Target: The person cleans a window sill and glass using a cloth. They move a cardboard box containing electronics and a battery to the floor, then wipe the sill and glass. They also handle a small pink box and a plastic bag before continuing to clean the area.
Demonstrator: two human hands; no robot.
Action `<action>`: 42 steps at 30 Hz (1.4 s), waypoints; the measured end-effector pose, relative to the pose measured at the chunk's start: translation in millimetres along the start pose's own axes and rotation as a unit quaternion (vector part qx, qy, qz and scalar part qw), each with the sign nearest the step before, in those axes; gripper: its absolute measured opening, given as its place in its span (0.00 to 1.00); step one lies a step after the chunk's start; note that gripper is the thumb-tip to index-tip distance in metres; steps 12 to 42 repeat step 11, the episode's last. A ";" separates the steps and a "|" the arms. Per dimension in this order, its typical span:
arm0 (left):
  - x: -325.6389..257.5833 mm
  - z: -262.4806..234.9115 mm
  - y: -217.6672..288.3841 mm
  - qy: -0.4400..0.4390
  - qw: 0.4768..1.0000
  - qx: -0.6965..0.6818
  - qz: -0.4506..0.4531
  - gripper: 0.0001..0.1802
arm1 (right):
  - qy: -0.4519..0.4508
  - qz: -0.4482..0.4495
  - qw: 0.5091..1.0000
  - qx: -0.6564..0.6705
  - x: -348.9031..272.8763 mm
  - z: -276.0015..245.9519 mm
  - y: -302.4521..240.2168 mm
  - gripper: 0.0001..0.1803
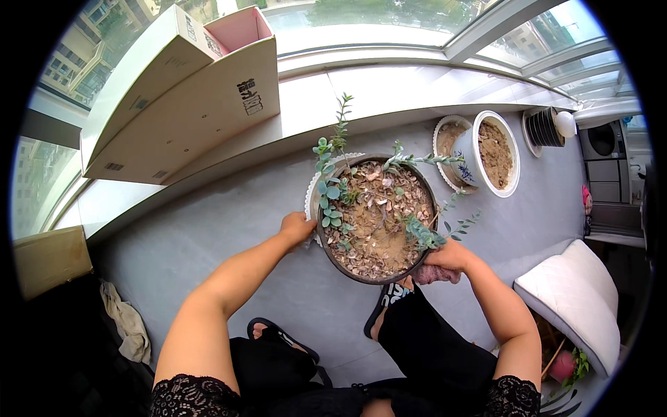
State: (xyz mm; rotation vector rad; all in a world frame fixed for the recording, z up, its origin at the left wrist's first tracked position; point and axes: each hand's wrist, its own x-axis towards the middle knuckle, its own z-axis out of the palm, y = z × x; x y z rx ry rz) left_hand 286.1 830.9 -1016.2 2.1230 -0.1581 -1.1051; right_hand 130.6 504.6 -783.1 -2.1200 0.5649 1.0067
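A wide, dark-rimmed flower pot [379, 215] is between my hands, with dry soil, pale shell-like flakes and trailing blue-green succulents [332, 184] leaning over its edge. My left hand [299, 228] is closed on the pot's left side, its fingertips hidden. At the lower right rim, my right hand [448, 257] grips the pot, and a purplish cloth [436, 274] hangs bunched beneath that hand. Partly covered by the pot, a white saucer with a scalloped edge [314, 201] shows at its upper left.
Further right stands a white and blue pot of soil [513, 163] beside a scalloped saucer [448, 135]. Stacked dark pots [545, 127] are beyond. A large carton [201, 111] rests on the window ledge [347, 82]. A white cushion [573, 295] lies at right; my sandalled feet are below the pot.
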 end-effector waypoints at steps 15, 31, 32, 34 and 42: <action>-65.1 64.6 -197.1 -0.040 0.874 -0.474 -0.094 0.19 | -0.034 -0.086 0.986 -0.142 9.2 34.9 -27.0 0.29; -65.1 64.6 -197.1 -0.040 0.874 -0.474 -0.094 0.19 | -0.034 -0.086 0.986 -0.142 9.2 34.9 -27.0 0.29; -65.1 64.6 -197.1 -0.040 0.874 -0.474 -0.094 0.19 | -0.034 -0.086 0.986 -0.142 9.2 34.9 -27.0 0.29; -65.1 64.6 -197.1 -0.040 0.874 -0.474 -0.094 0.19 | -0.034 -0.086 0.986 -0.142 9.2 34.9 -27.0 0.29; -65.1 64.6 -197.1 -0.040 0.874 -0.474 -0.094 0.19 | -0.034 -0.086 0.986 -0.142 9.2 34.9 -27.0 0.29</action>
